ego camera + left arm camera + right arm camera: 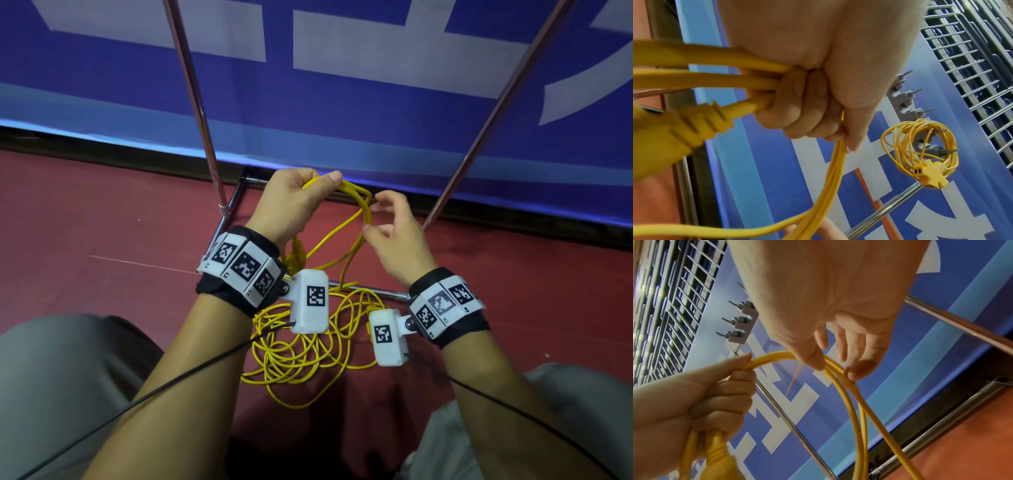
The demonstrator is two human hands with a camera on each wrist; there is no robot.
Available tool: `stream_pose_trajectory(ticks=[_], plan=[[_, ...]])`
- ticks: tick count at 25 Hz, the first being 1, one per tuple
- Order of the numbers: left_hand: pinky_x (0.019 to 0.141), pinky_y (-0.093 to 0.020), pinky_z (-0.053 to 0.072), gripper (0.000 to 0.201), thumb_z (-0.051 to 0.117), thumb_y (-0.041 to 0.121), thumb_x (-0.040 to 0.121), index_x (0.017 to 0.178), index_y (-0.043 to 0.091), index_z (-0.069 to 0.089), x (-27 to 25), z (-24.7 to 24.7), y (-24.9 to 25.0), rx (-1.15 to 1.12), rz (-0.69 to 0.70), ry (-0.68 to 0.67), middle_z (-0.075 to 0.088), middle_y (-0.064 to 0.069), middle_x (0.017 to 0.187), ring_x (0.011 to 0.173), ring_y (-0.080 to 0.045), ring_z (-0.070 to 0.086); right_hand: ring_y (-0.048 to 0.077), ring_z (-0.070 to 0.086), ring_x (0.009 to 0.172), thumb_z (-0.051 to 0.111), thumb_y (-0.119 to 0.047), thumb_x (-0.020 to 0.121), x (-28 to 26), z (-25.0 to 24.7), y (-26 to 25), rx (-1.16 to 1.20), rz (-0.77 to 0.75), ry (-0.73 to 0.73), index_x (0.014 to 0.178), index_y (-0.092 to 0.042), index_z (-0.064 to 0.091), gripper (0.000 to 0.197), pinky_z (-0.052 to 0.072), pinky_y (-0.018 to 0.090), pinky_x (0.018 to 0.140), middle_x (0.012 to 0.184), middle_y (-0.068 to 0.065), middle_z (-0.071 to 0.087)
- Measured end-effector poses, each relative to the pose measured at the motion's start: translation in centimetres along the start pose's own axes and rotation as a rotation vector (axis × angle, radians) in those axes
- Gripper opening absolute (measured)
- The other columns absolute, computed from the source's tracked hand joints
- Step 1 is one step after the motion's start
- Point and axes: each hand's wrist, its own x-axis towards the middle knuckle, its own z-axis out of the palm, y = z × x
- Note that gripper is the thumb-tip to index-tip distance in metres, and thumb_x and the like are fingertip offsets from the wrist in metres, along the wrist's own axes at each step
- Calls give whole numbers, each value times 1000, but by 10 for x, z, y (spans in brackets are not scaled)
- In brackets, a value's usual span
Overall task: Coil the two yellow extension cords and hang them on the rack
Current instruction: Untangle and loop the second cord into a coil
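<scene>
yellow cord [356, 219], the second of the two, is part coiled: a few loops are gathered in the left hand [291, 202], which is fisted round them with the plug [674, 129] hanging just below the fist. the right hand [394, 233] is beside it, fingers loosely spread, thumb and a fingertip [855, 371] touching the loop where it arcs away from the left fist; it guides rather than grips. the hands are close together but not touching. the rest of this cord lies in a loose tangle on the floor [85, 222] beneath the wrists, overlapping the rack's base bar [370, 291].

the first cord [920, 146] is already coiled and hung on a hook [945, 151] of the rack, seen in the left wrist view, with its socket end dangling below the coil.

risks, as judged:
- the floor tangle crosses itself many times; pulling slack up quickly could draw a knot tight, or snag the cord on the base bar.
- the right hand's light contact could let the forming loop slip, giving uneven loops that spill from the left fist.
- as loops add up, the left grip may lose the earlier ones, the plug's weight pulling them down.
- a loose or oversized coil may slide off the hook, or disturb the hung cord if placed on the same one.

rack uprights [195, 102] rise to either side, in front of a blue banner [342, 102].
</scene>
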Motion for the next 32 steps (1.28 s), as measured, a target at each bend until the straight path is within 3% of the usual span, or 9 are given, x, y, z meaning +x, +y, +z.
stream_pose_trajectory(ticks=[3, 6, 10, 13, 16, 20, 24, 27, 32], plan=[[48, -29, 25, 43, 64, 35, 95, 61, 16, 45, 1, -2, -3, 30, 51, 82, 33, -2, 53, 44, -12, 28, 20, 62, 72, 66, -20, 88, -1, -5, -2, -129, 12, -19, 109, -20, 58, 22, 41, 16, 63, 101, 0, 63], [53, -34, 23, 45, 63, 46, 87, 64, 9, 48, 5, -9, -7, -2, 60, 158, 30, -10, 61, 51, -18, 26, 16, 60, 77, 61, -27, 92, 0, -19, -1, -345, -35, -158, 95, -21, 63, 7, 43, 25, 73, 84, -5, 68], [54, -36, 23, 41, 63, 46, 87, 58, 19, 50, 6, -13, -11, 4, 38, 205, 31, -9, 60, 52, -18, 26, 8, 54, 60, 50, -21, 99, 1, -29, -1, -124, -36, -276, 88, -18, 52, 12, 51, 37, 71, 67, -14, 62], [46, -24, 23, 43, 61, 39, 96, 58, 19, 53, 6, -16, -11, 9, -77, 64, 37, 3, 48, 43, -13, 28, 4, 47, 54, 48, -31, 97, 5, -39, -3, -42, -162, -23, 90, -30, 55, 10, 50, 31, 63, 66, -15, 51], [42, -21, 22, 46, 57, 47, 96, 64, 14, 58, 3, -7, -10, 104, -158, -130, 38, 8, 45, 40, -10, 29, 5, 49, 67, 52, -29, 93, 3, -38, -9, -151, -279, -2, 96, -20, 63, 15, 40, 22, 67, 75, -6, 59], [41, -22, 22, 47, 57, 44, 97, 60, 15, 51, -4, 15, -9, 129, -109, -210, 36, 4, 46, 41, -13, 27, 11, 51, 69, 55, -28, 93, -2, -23, -18, -164, -344, -33, 96, -18, 64, 14, 41, 28, 69, 75, -1, 61], [41, -18, 13, 48, 55, 40, 99, 60, 24, 34, -2, 12, -6, -115, -140, -19, 23, 4, 49, 40, -11, 17, 13, 48, 61, 55, -44, 90, 3, -34, -3, -219, -192, -169, 84, -22, 57, 23, 40, 32, 64, 65, 2, 56], [44, -18, 16, 49, 59, 48, 90, 58, 25, 30, 9, -12, -13, -192, -122, 278, 22, 4, 49, 40, -13, 17, 13, 49, 55, 59, -34, 93, 4, -44, 11, -246, -36, -237, 84, -16, 53, 21, 43, 31, 63, 60, 8, 54], [62, -35, 29, 54, 43, 42, 102, 55, 16, 34, 10, -12, -24, 233, -85, 346, 34, -13, 57, 62, -26, 35, 36, 60, 87, 53, -29, 95, -5, -36, 2, -612, -82, -87, 98, -20, 54, 9, 44, 39, 71, 83, 5, 64]])
